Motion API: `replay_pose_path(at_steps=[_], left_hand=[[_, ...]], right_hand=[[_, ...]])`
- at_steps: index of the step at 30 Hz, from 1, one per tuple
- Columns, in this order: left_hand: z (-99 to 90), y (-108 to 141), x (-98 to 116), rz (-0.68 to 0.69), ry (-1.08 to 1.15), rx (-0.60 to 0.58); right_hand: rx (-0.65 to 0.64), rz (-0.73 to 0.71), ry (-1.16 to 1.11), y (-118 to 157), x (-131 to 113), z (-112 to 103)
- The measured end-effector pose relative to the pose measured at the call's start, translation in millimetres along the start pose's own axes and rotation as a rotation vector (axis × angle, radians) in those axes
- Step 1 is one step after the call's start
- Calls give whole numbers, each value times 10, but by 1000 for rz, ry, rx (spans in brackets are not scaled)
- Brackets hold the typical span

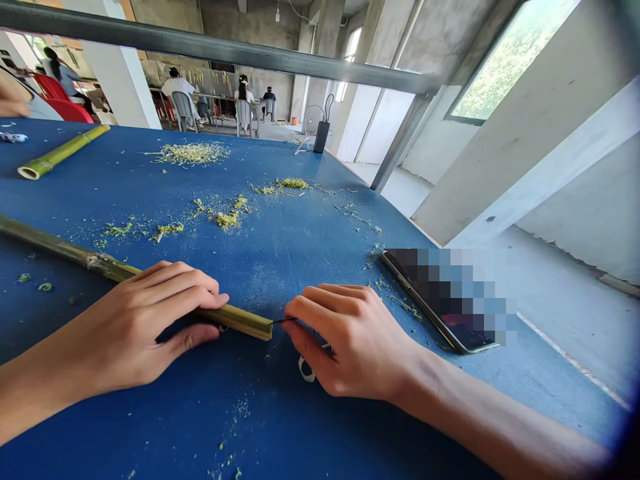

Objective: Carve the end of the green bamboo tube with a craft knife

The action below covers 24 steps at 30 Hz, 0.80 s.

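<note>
- The left hand [145,327] is closed around a long green bamboo stalk [240,321], with the fingers curled over the top and the thumb below.
- The stalk lies on the blue table [320,413], running from the left edge of the view toward the middle, and its cut end sits just beyond the left hand.
- The right hand [350,340] is closed in a grip, and a thin dark blade [283,321] pokes out from its fingers, its tip touching the stalk's cut end. The handle is hidden inside the hand.
- A white loop [306,371] hangs below the right hand.
- A phone [435,300], partly blurred out, lies near the right hand.
- Green shavings [190,153] are scattered across the table, and a shorter bamboo piece [63,152] lies at far left.
- A black box with a cable [321,137] stands at the table's far edge.
- Beyond it, seated co-workers [180,90] work at a far bench.
</note>
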<state>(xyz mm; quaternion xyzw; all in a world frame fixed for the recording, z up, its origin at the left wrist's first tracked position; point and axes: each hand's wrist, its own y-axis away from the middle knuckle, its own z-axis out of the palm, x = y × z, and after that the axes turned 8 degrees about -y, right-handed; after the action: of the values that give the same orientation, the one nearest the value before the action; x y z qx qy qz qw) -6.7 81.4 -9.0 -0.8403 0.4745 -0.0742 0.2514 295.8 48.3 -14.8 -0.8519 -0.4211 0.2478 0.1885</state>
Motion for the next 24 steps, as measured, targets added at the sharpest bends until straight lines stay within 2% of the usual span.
replay_pose_path(at_steps=[3,8,14,24], left_hand=[[1,43,-3,-22,35,-10],[-15,88,-42,13,81,-71],[-11,101,-17,-76,139,-71],[25,72,-79,-12,132,-118]], right_hand=[[6,-6,-10,0,5,8],[29,-34,-37,-3,3,12],[-2,-41,-47,9,-5,13],[-31,-55,-35,-5,-1,9]])
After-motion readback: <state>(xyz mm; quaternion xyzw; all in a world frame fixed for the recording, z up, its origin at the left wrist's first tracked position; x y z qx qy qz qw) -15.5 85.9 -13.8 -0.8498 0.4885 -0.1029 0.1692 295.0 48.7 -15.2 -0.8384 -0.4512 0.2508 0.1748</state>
